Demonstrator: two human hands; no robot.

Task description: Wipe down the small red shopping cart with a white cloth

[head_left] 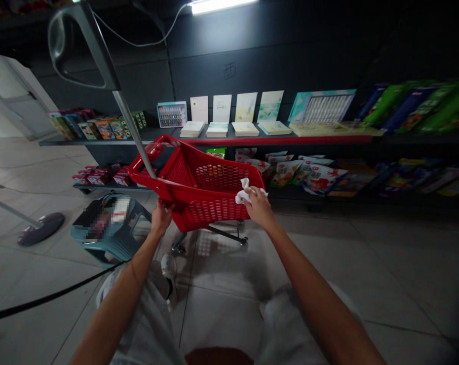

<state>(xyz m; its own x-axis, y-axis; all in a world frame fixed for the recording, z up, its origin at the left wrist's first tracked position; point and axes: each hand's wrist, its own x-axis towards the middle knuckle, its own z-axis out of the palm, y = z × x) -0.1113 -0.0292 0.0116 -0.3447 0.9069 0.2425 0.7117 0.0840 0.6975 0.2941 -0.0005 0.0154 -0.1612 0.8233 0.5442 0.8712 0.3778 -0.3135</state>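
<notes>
1. The red plastic wheeled shopping basket (pixel 210 190) stands tilted on the tiled floor, near the far shelves.
2. The right hand (pixel 258 205) presses a crumpled white cloth (pixel 245 191) on its right rim; wipe along it with firm, steady pressure.
3. The left hand (pixel 160 217) clenches the near left corner; keep it braced so the basket cannot roll.

View from my head camera, showing my own body. My left hand (pixel 160 217) and right hand (pixel 258 205) are bare: no gloves, rings, watch or bracelet show. Both forearms are uncovered along their whole visible length, with no sleeve edge in view. My legs are clothed in pale grey-white trousers (pixel 146 324), loose and softly creased. A light-coloured shoe (pixel 170 276) shows at the left trouser leg; its details are too blurred to tell.
</notes>
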